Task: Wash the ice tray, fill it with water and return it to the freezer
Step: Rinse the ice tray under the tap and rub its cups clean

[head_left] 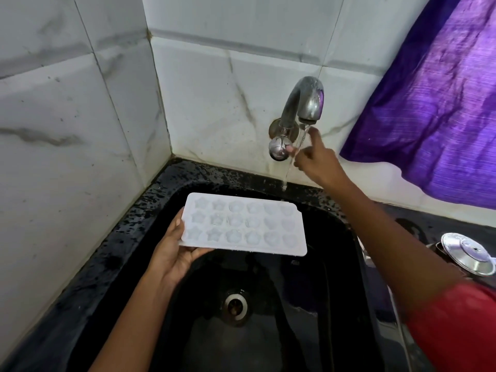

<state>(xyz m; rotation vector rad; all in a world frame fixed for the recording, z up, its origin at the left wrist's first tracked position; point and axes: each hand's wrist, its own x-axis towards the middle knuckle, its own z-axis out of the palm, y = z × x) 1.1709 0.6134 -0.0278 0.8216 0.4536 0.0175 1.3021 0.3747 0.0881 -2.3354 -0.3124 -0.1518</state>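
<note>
A white ice tray (243, 224) with star and round moulds is held level over the black sink (335, 264). My left hand (174, 251) grips its left end from below, thumb on the rim. My right hand (314, 157) reaches up to the metal tap (303, 103) on the wall, its fingertips at the round tap knob (279, 149). A thin stream of water (292, 159) runs from the spout and falls just behind the tray's far right corner.
The sink drain (235, 306) lies below the tray. A wet black counter (107, 251) rims the sink, with white tiled walls behind. A purple cloth (442, 103) hangs at the right. A steel lidded pot (467, 253) stands on the right counter.
</note>
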